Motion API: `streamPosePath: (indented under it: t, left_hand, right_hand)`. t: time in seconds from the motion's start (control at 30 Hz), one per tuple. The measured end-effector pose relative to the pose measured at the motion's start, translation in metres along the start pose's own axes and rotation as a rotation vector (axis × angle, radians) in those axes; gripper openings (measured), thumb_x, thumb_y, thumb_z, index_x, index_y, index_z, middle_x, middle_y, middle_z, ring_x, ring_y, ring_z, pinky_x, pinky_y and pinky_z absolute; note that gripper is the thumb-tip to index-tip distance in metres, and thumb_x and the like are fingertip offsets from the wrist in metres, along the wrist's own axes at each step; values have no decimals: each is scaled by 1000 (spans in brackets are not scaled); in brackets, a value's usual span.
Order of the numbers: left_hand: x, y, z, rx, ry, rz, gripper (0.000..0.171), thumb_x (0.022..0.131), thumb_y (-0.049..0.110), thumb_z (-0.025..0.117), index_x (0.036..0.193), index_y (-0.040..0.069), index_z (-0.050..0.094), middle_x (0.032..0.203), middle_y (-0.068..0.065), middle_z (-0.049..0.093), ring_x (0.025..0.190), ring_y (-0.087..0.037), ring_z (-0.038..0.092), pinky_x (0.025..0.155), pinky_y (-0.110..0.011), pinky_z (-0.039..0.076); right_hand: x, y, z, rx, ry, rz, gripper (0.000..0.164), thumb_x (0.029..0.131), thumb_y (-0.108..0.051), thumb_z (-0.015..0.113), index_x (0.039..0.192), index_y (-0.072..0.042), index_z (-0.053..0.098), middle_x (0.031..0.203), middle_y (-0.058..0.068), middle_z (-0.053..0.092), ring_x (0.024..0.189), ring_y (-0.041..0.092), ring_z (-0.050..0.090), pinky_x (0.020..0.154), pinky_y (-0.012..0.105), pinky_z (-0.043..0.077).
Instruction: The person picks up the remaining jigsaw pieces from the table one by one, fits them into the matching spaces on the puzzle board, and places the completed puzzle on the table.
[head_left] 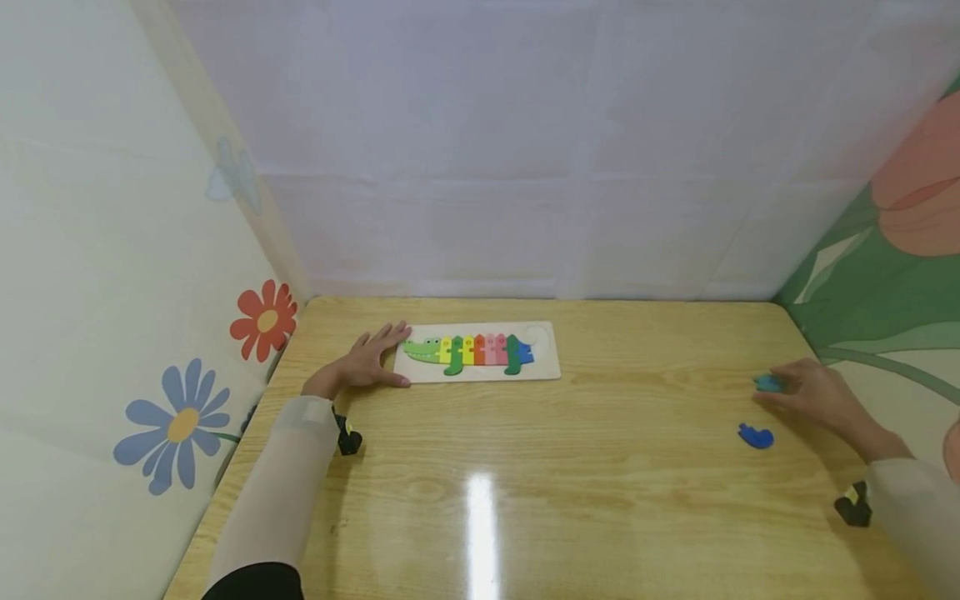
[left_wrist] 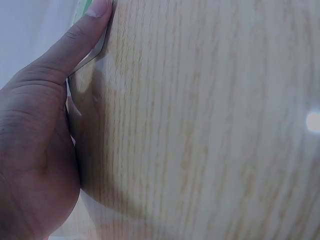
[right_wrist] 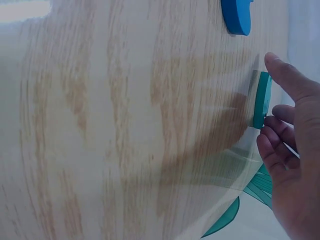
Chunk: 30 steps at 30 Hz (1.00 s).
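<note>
A wooden board lies flat on the table, bearing a crocodile puzzle with a green head, coloured body pieces and a blue piece at the rear. My left hand rests at the board's left end, fingers stretched along the upper corner and thumb at the lower one. Over on the right, my right hand is around a teal puzzle piece on the table. In the right wrist view its fingertips are right at one end of the piece, while the thumb stands off the other end.
A blue curved puzzle piece lies on the wooden table, nearer me than the teal one. White cloth hangs behind the table. Flower-printed sheets flank both sides.
</note>
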<state>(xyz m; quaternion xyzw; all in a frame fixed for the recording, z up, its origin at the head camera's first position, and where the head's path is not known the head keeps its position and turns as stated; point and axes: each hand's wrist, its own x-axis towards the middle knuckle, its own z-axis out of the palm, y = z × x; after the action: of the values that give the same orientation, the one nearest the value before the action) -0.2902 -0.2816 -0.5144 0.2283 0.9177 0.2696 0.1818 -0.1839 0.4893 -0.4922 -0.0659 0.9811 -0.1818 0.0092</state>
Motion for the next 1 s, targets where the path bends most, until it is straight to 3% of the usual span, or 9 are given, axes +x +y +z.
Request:
streamPosePath:
  t: [0.43,0.67,1.0]
  left_hand:
    - [-1,1,1,-2,1,-1,113,90,44,84,170,7,14,178,-18,2,163,-44,-5,126,-66,-9]
    - [-1,2,0,2,2,0,112,90,44,84,170,6,14,178,-18,2,163,-44,-5,126,-66,-9]
    - [-2,2,0,1,4,2,112,91,43,83,170,7,14,178,-18,2,163,-44,-5,126,-66,-9]
  right_hand:
    - [-2,-3,0,-14,-10,23,73,92,-42,82,124,21,65,124,43,64,110,61,62,87,71,53]
    - [-2,-1,2,-4,-24,58,75,95,-45,78,129,20,62,126,43,61,110,60,61,85,69,53]
    - [-1,-2,3,5,-13,40,70,98,-44,75,131,17,63,127,42,62,110,60,61,85,70,53]
